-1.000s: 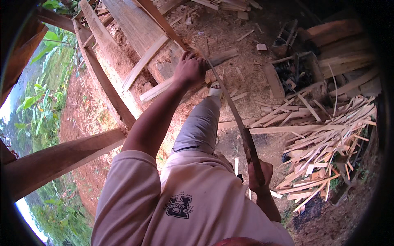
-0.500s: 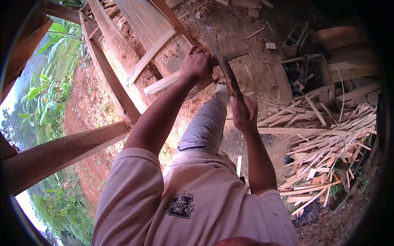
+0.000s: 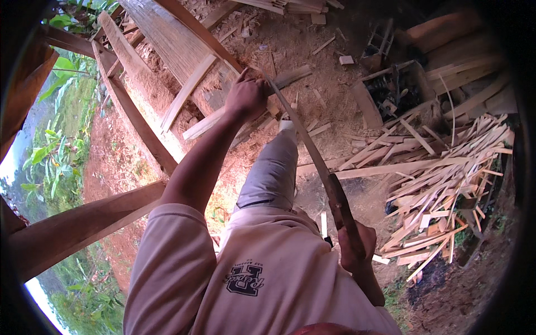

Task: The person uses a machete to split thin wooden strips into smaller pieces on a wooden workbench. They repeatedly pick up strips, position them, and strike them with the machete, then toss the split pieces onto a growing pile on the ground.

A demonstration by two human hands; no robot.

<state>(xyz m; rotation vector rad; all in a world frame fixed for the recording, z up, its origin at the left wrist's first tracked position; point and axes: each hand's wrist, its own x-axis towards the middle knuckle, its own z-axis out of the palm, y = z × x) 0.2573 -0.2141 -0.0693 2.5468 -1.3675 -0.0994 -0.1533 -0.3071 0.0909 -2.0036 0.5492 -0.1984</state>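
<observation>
Saw handle (image 3: pixel 341 206) sits in the right hand (image 3: pixel 360 245) (closed around it).

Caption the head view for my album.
Right grip on a saw, left grip at the end of a board, wood scraps heaped nearby.

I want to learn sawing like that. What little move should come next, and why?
Probably a gentle push of the saw forward, away from the body. The right hand grips its handle down beside the shirt, and the blade's far end is close to the left hand, at the end of the brown plank. So there seems to be room to push forward.
</observation>
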